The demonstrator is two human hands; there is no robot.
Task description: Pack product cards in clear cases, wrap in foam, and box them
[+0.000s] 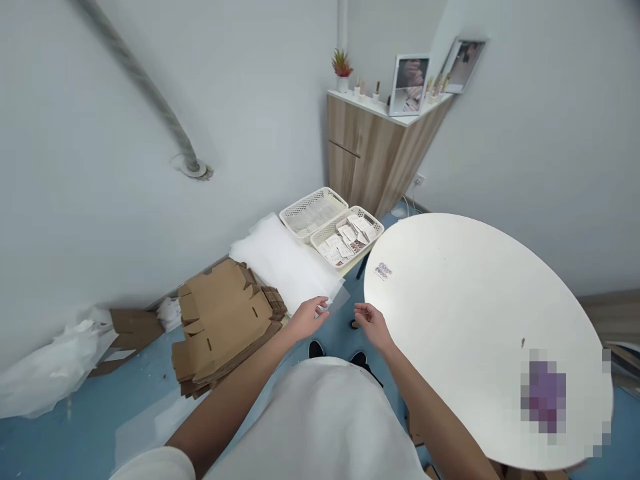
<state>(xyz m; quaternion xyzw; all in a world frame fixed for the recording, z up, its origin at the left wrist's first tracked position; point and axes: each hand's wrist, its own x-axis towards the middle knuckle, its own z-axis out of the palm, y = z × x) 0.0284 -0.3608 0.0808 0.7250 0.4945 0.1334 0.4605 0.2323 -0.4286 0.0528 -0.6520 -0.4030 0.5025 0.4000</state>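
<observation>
Near basket (363,248) w/ printed pkts (363,225), far basket (305,203) w/ prob. clear bags (313,216).

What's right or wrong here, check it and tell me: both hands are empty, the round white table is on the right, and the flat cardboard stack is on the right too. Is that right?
Not quite: the head view shows the flat cardboard stack on the left. The round white table is on the right, and left hand and right hand are both empty.

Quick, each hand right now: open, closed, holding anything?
Left hand: open, holding nothing, near the white sheets.
Right hand: open, holding nothing, near the round table.
</observation>
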